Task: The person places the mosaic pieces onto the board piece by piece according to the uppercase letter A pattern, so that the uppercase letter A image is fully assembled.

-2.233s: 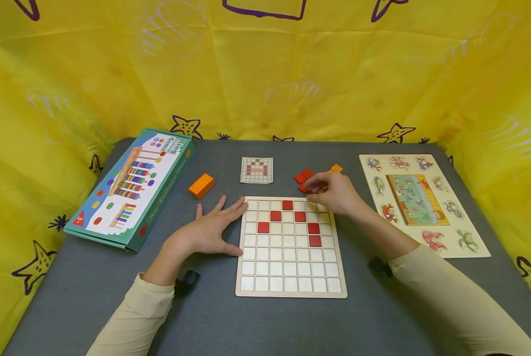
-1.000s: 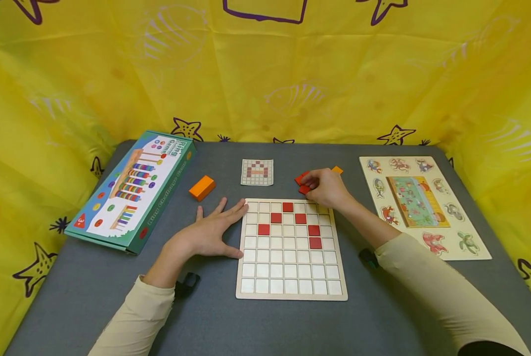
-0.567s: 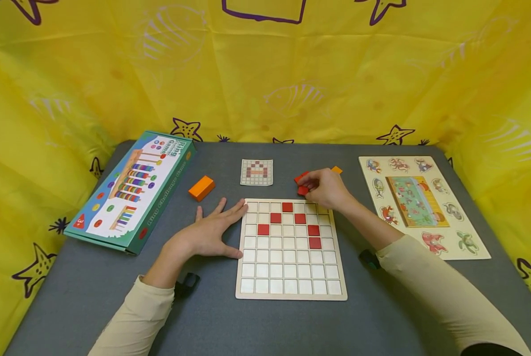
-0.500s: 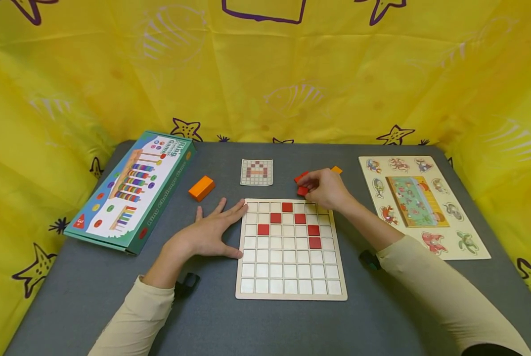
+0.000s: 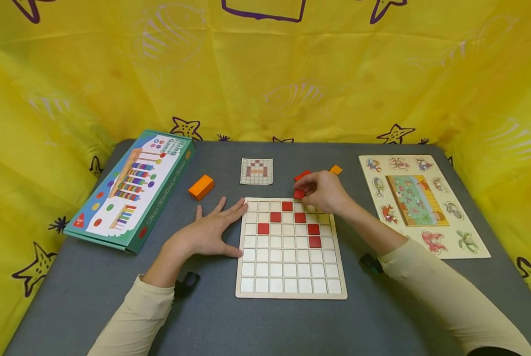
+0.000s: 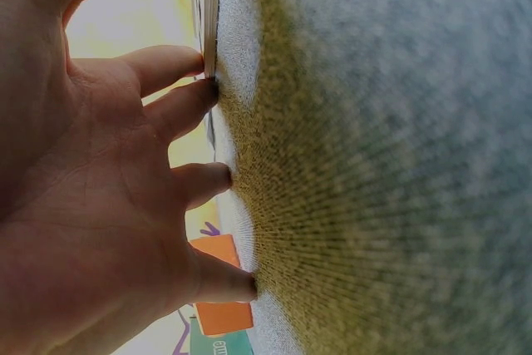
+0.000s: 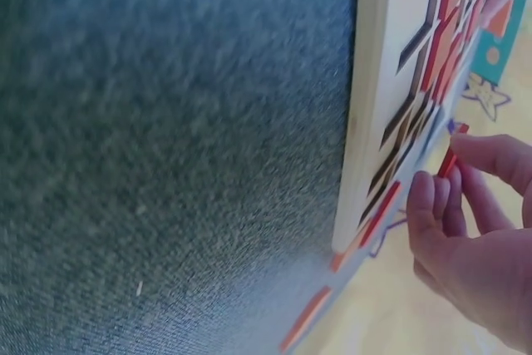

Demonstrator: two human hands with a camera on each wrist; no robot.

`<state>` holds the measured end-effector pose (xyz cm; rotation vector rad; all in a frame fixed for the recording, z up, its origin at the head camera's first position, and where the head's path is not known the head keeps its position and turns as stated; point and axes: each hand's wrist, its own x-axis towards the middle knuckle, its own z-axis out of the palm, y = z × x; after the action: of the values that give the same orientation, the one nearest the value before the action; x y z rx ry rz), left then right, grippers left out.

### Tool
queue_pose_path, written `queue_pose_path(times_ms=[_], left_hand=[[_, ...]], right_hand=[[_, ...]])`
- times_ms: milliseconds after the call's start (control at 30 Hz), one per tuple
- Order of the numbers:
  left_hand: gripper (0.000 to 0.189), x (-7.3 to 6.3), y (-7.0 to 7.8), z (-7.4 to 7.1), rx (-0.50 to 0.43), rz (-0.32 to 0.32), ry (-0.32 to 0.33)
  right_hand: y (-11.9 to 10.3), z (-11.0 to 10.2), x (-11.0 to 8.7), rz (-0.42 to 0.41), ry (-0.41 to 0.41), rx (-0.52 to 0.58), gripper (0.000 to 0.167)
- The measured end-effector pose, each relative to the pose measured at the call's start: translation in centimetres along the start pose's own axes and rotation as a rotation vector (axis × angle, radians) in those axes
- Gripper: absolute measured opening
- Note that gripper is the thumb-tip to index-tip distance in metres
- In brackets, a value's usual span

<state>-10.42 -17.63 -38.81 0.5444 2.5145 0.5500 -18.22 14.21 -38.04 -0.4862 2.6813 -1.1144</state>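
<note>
Red tile (image 5: 298, 194), partly covered, is pinched by the right hand (image 5: 325, 193), the left hand (image 5: 209, 232) splayed.

L hand (image 6: 100, 180): palm to cam., fingers (image 6: 181, 111) spread, tips down on table (image 6: 399, 139); upper two tips at edge of board (image 6: 211, 14), seen side-on. Orange block (image 6: 223, 317) partly behind lowest finger; green box (image 6: 224, 343), part. visible, just below block in view.

The left hand (image 5: 214, 231) spreads its fingers; the right hand (image 5: 325, 193) pinches with thumb and fingers.
</note>
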Motion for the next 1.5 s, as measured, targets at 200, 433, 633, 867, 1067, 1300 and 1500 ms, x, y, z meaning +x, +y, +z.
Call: queue_pose_path(times_ms=[200,433,633,867,1067,1300,1500], left_hand=[[0.116,0.1,0.0,-0.1,0.0,0.001,0.007],[0.116,0.2,0.0,-0.2,0.006,-0.007,0.003],[0.116,0.3,0.0,-0.2,0.007,-0.011,0.001],[0.116,0.3,-0.1,-0.2,0.003,-0.006,0.001],[0.116,0.2,-0.1,-0.2,0.006,-0.002,0.002],[0.116,0.2,-0.1,-0.2,0.003,0.005,0.001],[0.116,0.2,-0.1,-0.1,0.001,0.002,0.003]], right_hand=[[-0.7,0.3,-0.5,-0.013,-0.041,0.039,0.029],[-1.5,0.9,-1.0,-0.035,-0.065,0.031,0.028],[-2.2,1.4,-1.5,-0.056,-0.094,0.05,0.03],[-2.5,2.5,-1.9,-0.065,-0.152,0.098,0.029],[-3.1,3.4,-2.3,-0.083,-0.165,0.043,0.034],[-3.8,4.3,-2.8,-0.087,-0.203,0.047,0.032],[-4.5,5.1,-3.2,-0.083,-0.251,0.084,0.035]])
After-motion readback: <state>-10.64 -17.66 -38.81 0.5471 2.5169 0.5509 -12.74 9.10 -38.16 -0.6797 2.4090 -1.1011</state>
